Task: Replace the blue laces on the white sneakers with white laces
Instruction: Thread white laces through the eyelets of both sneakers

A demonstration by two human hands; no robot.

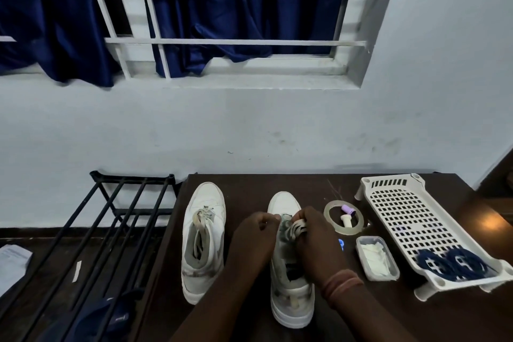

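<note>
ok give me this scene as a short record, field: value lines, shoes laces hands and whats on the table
surface: dark wooden table
left sneaker: white, already carries a white lace, untouched
right sneaker: white, being laced
left hand: fingers curled at the eyelets, pinching the lace
right hand: grips the white lace
blue laces: two coils in the white perforated tray
also on table: tape ring, small white tub
left of table: black rack
</note>
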